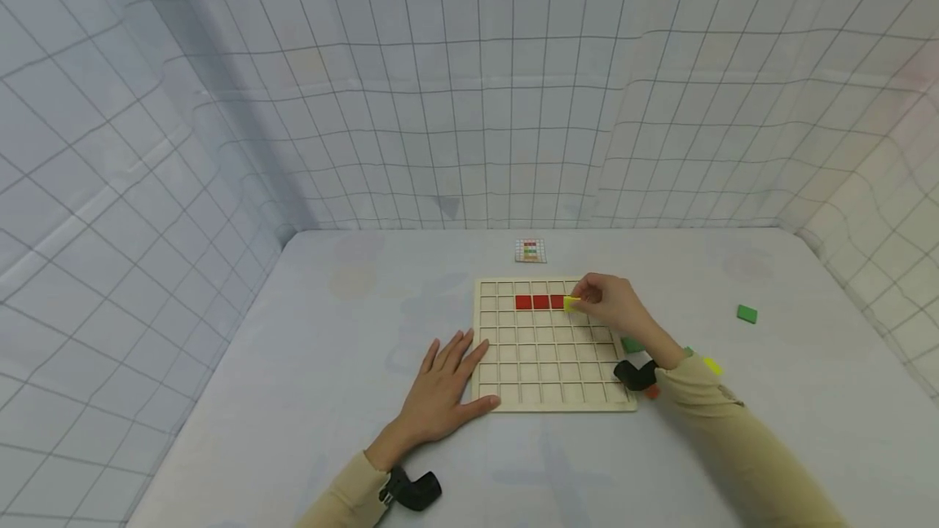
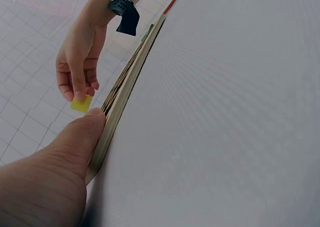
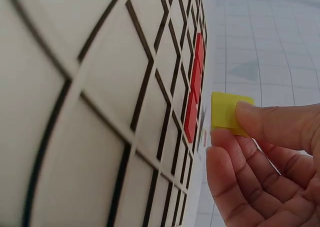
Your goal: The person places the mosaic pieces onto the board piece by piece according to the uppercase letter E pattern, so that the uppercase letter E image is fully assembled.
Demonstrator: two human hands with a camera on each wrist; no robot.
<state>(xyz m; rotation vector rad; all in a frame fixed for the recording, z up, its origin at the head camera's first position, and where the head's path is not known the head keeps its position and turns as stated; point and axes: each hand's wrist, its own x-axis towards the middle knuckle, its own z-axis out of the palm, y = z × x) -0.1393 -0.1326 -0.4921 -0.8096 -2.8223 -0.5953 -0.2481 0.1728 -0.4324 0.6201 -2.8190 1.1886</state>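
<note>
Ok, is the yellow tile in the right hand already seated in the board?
No, the right wrist view shows the yellow tile pinched in the right hand, with a gap between it and the board.

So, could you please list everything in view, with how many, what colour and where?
Backdrop: one, white with dark gridlines, behind and at both sides
Table: one, white, centre
Card: one, white with coloured squares, beyond the board
Grid board: one, cream, on the table
Red tiles: three, red, side by side in the board's second row from the far edge
Held tile: one, yellow, raised off the board
Loose yellow tile: at least one, yellow, right of the board
Green tiles: at least three, green, right side
Orange tile: at least one, orange-red, by the board's near right corner
Wrist devices: two, black, one per wrist
Sleeves: two, beige, on the forearms
Left hand: one, bare, at the board's left edge
Right hand: one, bare, pinching the held tile
</note>
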